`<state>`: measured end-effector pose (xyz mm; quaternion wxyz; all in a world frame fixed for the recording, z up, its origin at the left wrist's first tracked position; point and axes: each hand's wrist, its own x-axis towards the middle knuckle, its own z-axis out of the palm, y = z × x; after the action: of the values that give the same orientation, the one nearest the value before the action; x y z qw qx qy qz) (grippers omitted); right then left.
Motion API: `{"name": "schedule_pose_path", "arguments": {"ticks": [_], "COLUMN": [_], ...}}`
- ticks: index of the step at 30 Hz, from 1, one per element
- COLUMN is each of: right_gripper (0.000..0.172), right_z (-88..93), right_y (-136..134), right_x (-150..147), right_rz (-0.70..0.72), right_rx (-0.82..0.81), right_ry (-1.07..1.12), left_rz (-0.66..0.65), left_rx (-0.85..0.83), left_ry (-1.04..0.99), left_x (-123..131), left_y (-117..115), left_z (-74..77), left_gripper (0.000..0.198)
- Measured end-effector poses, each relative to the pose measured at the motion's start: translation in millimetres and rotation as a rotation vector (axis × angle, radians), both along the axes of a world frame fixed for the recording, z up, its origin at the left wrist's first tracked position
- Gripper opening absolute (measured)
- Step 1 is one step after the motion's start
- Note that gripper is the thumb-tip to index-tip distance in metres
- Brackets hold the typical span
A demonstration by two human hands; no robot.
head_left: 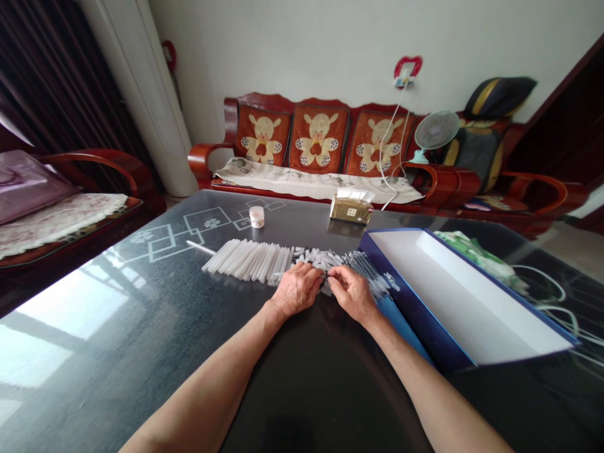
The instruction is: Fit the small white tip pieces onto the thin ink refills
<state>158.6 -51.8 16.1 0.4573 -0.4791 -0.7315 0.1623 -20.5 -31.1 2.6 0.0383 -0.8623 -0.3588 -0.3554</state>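
In the middle of the frame, the right hand (350,291) pinches a small dark piece (325,275); I can't tell what the curled left hand (298,288) grips. The white tubes (250,260), left of it, look light, stiff and slippery, best pinched halfway along

Facing me across the upper frame, I note a pale wall (292,50); below it, a red-brown wooden sofa (202,161) with three bear-patterned cushions (320,138). Upper left, a dark curtain (47,75) hangs. Lower left, my worktop (155,340) reflects bright daylight.
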Motion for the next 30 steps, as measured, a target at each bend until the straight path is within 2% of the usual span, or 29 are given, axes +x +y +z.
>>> {"name": "schedule_pose_path", "arguments": {"ticks": [3, 8, 10, 13, 17, 23, 25, 30], "right_gripper": [0.016, 0.035, 0.032, 0.015, 0.012, 0.036, 0.034, 0.012], "right_z": [-0.8, -0.9, -0.4, 0.9, 1.5, -1.8, -2.8, -2.1], "right_y": [0.8, 1.7, 1.0, -1.0, -2.0, 1.3, 1.1, -1.6], "right_x": [-0.4, -1.2, -1.1, -0.7, -0.6, -1.0, -0.4, 1.3], "right_rz": [-0.001, -0.047, -0.049, -0.014, 0.006, -0.029, -0.032, 0.014], "right_rx": [0.023, 0.014, 0.025, 0.012, 0.032, 0.043, 0.043, 0.039], "right_ry": [-0.055, -0.118, -0.109, -0.061, -0.059, -0.138, -0.125, -0.065], "left_rz": [-0.012, -0.036, -0.026, -0.005, -0.003, -0.035, -0.033, -0.010], "left_rx": [-0.002, -0.004, -0.013, -0.022, -0.013, -0.011, -0.015, -0.008], "left_ry": [0.004, 0.012, 0.007, 0.009, 0.021, 0.020, 0.015, 0.023], "left_x": [1.1, 1.9, 1.4, 0.6, 0.7, 2.1, 2.0, 1.4], "left_y": [-0.8, -1.0, -0.8, -1.1, -2.1, -1.3, -0.7, -1.2], "left_z": [0.7, 0.5, 0.4, 1.1, 2.4, 1.1, 0.7, 1.6], "left_gripper": [0.027, 0.027, 0.027, 0.028, 0.028, 0.028, 0.029, 0.028]}}
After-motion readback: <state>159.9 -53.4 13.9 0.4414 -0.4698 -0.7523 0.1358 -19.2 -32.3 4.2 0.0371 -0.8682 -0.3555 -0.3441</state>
